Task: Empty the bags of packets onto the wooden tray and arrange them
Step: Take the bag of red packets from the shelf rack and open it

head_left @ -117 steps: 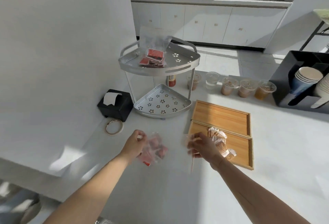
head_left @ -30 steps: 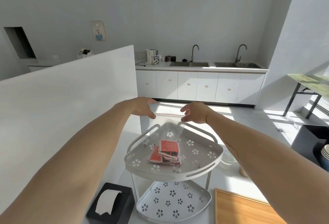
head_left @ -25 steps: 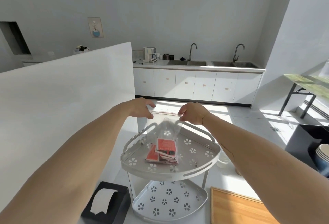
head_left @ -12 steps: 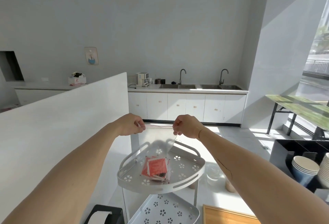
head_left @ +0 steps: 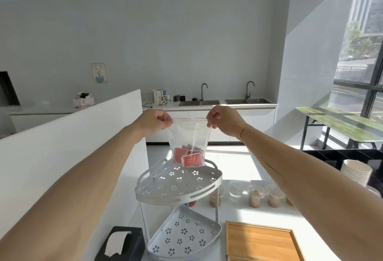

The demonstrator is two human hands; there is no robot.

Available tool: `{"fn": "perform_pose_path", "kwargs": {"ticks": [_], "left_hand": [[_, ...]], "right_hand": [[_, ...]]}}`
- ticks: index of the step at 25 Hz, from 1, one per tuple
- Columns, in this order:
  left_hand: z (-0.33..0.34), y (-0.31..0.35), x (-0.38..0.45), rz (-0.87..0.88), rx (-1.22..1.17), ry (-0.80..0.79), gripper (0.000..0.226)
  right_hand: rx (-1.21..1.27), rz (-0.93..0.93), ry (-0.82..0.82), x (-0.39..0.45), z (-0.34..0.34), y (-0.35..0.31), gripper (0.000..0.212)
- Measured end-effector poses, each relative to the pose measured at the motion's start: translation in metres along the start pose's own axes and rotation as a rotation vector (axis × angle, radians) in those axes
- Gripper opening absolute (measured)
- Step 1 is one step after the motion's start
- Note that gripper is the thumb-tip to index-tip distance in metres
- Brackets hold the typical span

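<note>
Sunlit white counter below: the left hand (head_left: 154,120) and right hand (head_left: 223,120) each pinch a top corner of a clear zip bag of red packets (head_left: 188,146), lifted above the grey perforated corner rack (head_left: 178,186). It looks sealed; emptying onto the wooden tray (head_left: 261,242) remains.
</note>
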State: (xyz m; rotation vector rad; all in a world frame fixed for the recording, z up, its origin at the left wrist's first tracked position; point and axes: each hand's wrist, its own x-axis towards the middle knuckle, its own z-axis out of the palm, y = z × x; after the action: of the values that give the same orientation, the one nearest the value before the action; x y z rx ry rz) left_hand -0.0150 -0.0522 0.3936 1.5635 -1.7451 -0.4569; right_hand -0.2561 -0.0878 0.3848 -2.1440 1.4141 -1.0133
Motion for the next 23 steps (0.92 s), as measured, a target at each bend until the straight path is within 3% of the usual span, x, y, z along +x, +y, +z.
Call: {"fn": "perform_pose_path", "kwargs": {"ticks": [7,14,19,23], "left_hand": [[0.071,0.031,-0.072,-0.038,-0.387,-0.079,0.006],[0.190,0.002,-0.190,-0.159,-0.574,-0.226,0.008],[0.264,-0.033,-0.259,-0.180,-0.464,-0.310,0.006],[0.309,-0.057,-0.301,-0.213,-0.311,-0.345,0.015]], "right_hand": [[0.154,0.022,-0.004,-0.111,-0.054,0.044,0.009],[0.242,0.124,-0.089,-0.266,-0.043,0.127,0.011],[0.239,0.313,-0.087,-0.360,-0.005,0.181,0.015],[0.073,0.380,-0.121,-0.417,0.030,0.218,0.014]]}}
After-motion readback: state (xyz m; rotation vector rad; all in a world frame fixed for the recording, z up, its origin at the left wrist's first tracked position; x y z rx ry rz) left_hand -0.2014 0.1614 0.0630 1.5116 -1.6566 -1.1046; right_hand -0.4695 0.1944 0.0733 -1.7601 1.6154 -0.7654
